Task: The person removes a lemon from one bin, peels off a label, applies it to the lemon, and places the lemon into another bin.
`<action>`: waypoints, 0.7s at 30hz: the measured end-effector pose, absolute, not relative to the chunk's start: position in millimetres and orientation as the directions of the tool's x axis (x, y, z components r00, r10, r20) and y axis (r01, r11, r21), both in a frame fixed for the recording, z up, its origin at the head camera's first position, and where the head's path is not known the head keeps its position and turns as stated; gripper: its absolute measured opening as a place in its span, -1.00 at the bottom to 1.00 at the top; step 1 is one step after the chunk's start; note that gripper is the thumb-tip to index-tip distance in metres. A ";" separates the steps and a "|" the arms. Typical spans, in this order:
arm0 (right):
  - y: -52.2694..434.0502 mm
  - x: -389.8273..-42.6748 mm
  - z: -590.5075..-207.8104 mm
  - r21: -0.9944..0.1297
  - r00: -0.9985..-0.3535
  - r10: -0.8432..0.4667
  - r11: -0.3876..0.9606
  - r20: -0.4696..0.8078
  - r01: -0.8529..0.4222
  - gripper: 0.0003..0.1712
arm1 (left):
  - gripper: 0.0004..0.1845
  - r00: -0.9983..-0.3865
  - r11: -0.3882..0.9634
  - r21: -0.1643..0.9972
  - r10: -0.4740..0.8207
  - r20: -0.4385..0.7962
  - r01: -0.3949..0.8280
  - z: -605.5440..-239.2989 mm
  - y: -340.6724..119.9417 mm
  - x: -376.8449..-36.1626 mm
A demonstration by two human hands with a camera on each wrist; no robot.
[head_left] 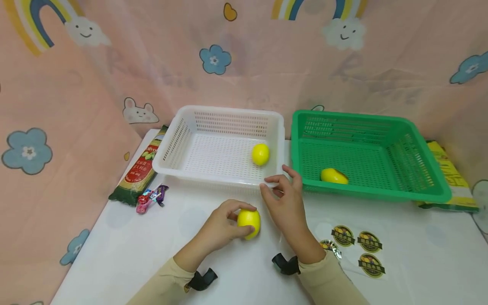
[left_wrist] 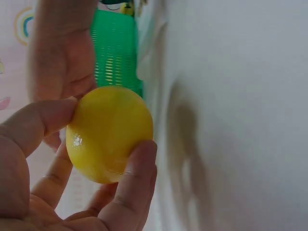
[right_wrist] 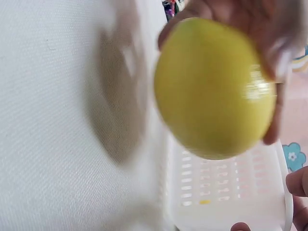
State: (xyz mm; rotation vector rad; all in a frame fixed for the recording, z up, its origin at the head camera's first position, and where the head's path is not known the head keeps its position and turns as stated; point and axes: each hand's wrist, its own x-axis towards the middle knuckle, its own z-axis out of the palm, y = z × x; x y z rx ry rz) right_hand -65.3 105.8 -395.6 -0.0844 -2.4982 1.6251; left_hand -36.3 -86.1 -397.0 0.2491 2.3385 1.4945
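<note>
Taking the white basket (head_left: 213,144) as the landmark: left of it on the white worktop (head_left: 126,245) lie a green packet of noodles (head_left: 139,169) and, in front of that, a few wrapped sweets (head_left: 152,197). In front of the basket's near rim, the left hand (head_left: 221,228) holds a yellow lemon (head_left: 249,223) just above the worktop, thumb and fingers (left_wrist: 139,168) curled round it. The left wrist view shows what the head view cannot: the thumb pressing one side and a fingertip the other, with the lemon's shadow on the cloth beside it. The right wrist view shows the same lemon (right_wrist: 214,89) blurred, with the basket's slotted wall (right_wrist: 226,183) behind it. The right hand (head_left: 284,203) rests at the basket's near right corner, fingers loosely bent, fingertips at the rim; whether they grip it I cannot tell. A second lemon (head_left: 261,154) sits inside the basket near its right wall. Right of the basket stands a green basket (head_left: 381,169) holding a yellow fruit (head_left: 334,176); round stickers (head_left: 356,243) lie in front of it. Open worktop spreads before both hands.
</note>
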 end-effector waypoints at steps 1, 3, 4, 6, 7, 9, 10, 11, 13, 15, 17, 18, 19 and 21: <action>105.8 -65.4 -395.4 -0.912 -0.986 0.135 0.409 0.102 -0.039 -0.84 | -0.59 -0.924 0.441 0.897 0.328 -0.197 -0.035 -400.5 -85.8 -36.3; 105.6 -65.5 -395.4 -0.912 -0.986 0.136 0.409 0.099 -0.035 -0.84 | -0.59 -0.927 0.463 0.886 0.323 -0.191 -0.021 -405.4 -85.6 -36.5; 105.4 -65.4 -395.4 -0.912 -0.986 0.136 0.409 0.099 -0.035 -0.84 | -0.59 -0.928 0.471 0.882 0.321 -0.190 -0.018 -407.2 -85.7 -36.7; 104.8 -65.3 -395.6 -0.911 -0.986 0.133 0.411 0.104 -0.040 -0.84 | -0.58 -0.929 0.481 0.877 0.318 -0.189 -0.014 -409.2 -86.2 -36.9; 104.9 -65.4 -395.9 -0.909 -0.985 0.131 0.413 0.109 -0.046 -0.84 | -0.57 -0.929 0.483 0.876 0.316 -0.190 -0.015 -410.4 -86.2 -37.1; 104.9 -65.3 -396.6 -0.908 -0.984 0.129 0.415 0.120 -0.056 -0.85 | -0.56 -0.931 0.481 0.877 0.313 -0.186 -0.014 -411.8 -86.3 -36.8; 104.8 -65.1 -396.9 -0.908 -0.984 0.127 0.415 0.124 -0.061 -0.85 | -0.55 -0.932 0.479 0.878 0.313 -0.182 -0.010 -412.9 -86.3 -36.4; 104.8 -64.8 -397.1 -0.907 -0.984 0.125 0.417 0.126 -0.063 -0.85 | -0.54 -0.933 0.475 0.880 0.313 -0.177 -0.008 -413.8 -86.3 -35.6; 105.5 -63.6 -396.6 -0.900 -0.986 0.118 0.433 0.119 -0.057 -0.83 | -0.54 -0.935 0.464 0.886 0.315 -0.162 0.003 -416.3 -86.1 -33.6; 108.3 -60.3 -393.2 -0.875 -0.990 0.097 0.482 0.101 -0.042 -0.77 | -0.53 -0.938 0.456 0.890 0.317 -0.144 0.018 -418.5 -85.6 -31.0; 114.6 -54.4 -386.5 -0.846 -0.995 0.072 0.532 0.073 -0.024 -0.68 | -0.53 -0.941 0.462 0.886 0.312 -0.133 0.028 -419.3 -85.2 -28.1; 119.3 -50.4 -382.5 -0.833 -0.996 0.060 0.553 0.064 -0.020 -0.64 | -0.52 -0.942 0.470 0.882 0.308 -0.131 0.031 -419.1 -84.9 -26.8; 124.9 -45.8 -378.0 -0.824 -0.997 0.050 0.567 0.055 -0.017 -0.60 | -0.51 -0.944 0.480 0.877 0.303 -0.129 0.034 -418.3 -84.5 -25.8; 139.4 -33.9 -370.0 -0.821 -0.997 0.047 0.571 0.057 -0.020 -0.56 | -0.47 -0.949 0.506 0.862 0.288 -0.131 0.035 -415.4 -83.4 -24.2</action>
